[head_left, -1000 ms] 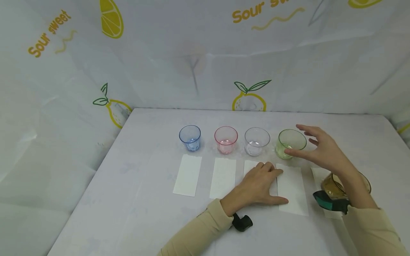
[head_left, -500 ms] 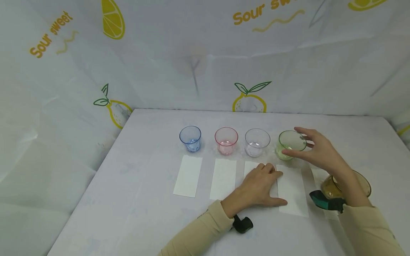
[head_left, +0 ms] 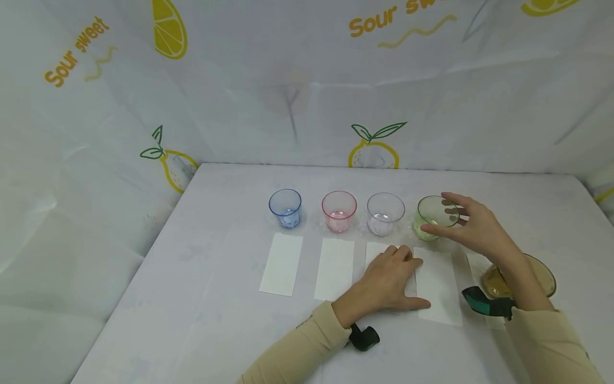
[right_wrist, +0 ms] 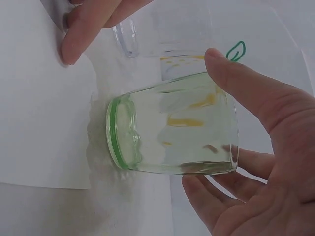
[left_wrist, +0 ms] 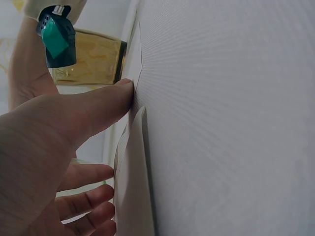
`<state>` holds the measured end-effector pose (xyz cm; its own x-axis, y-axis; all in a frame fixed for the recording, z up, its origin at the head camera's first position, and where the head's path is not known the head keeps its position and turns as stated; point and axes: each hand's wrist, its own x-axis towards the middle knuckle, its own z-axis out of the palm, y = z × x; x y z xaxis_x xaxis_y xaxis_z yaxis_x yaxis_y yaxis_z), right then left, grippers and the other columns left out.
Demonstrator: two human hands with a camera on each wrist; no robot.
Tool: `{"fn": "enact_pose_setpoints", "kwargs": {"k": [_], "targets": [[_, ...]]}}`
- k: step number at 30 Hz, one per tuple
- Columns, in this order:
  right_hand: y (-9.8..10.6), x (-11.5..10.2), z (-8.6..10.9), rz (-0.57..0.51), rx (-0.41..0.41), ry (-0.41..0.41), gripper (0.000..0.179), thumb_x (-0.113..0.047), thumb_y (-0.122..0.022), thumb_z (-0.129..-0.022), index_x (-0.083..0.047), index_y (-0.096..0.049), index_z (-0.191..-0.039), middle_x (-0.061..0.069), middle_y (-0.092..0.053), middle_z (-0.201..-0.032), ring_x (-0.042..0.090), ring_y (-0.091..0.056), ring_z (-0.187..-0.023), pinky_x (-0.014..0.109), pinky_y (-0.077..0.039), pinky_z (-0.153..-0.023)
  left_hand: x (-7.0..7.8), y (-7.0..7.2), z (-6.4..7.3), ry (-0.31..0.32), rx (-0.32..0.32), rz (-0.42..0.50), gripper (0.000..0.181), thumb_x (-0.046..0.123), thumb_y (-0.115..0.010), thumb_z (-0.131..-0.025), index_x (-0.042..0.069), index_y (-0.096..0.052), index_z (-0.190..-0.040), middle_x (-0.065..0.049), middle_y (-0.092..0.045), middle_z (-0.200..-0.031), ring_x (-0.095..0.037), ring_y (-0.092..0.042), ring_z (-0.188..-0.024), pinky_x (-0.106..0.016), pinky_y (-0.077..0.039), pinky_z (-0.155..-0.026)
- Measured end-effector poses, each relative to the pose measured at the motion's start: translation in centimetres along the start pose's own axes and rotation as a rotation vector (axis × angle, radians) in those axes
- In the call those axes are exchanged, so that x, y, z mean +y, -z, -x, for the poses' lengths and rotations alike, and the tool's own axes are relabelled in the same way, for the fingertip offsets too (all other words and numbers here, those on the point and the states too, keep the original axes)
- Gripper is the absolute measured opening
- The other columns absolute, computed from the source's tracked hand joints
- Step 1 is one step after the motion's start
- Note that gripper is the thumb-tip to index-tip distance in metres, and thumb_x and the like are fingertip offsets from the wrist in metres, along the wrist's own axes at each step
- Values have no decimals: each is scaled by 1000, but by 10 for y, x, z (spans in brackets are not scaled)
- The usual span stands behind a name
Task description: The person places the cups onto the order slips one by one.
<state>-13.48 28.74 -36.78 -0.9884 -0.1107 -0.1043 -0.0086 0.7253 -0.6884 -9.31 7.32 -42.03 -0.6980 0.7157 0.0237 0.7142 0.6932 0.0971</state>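
Note:
My right hand (head_left: 482,229) holds a clear green-tinted glass cup (head_left: 427,216), thumb on its near side and fingers round the far side. Upright, the cup stands behind a white paper strip (head_left: 438,288). In the right wrist view the thumb lies at the rim of the green cup (right_wrist: 157,130). My left hand (head_left: 388,280) rests on the paper, thumb and index finger spread over that strip. Its other fingers cover part of the strip to the left (head_left: 376,250). A curled-up paper edge (left_wrist: 133,191) shows in the left wrist view.
Blue (head_left: 285,210), pink (head_left: 339,213) and colourless (head_left: 384,216) glass cups line up left of the green one. Two paper strips lie at left, one here (head_left: 282,264). Under the right forearm an amber glass cup (head_left: 494,282) stands on another strip.
My right hand has moved slightly left and closed in round the green cup, its fingers now behind the glass. The left hand stays in place on the paper.

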Motion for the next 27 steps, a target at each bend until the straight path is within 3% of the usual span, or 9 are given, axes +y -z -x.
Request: {"fn": "enact_pose_setpoints", "kwargs": {"k": [14, 27], "targets": [[3, -1, 5, -21, 47, 0, 93, -43, -79, -88, -1, -33, -158, 31, -43, -153, 56, -48, -132, 69, -42, -101, 1, 0, 0, 1, 2, 1, 72, 72, -72, -80, 28, -63, -136, 10, -56, -125, -7, -51, -108, -14, -44, -83], [10, -3, 16, -18, 42, 0, 90, -41, -78, -90, -3, -33, -158, 28, -42, -156, 55, -47, -135, 69, -42, -103, 1, 1, 1, -3, 0, 14, 72, 71, -72, -80, 28, -62, -137, 10, -56, -124, -7, -51, -108, -14, -43, -83]]}}
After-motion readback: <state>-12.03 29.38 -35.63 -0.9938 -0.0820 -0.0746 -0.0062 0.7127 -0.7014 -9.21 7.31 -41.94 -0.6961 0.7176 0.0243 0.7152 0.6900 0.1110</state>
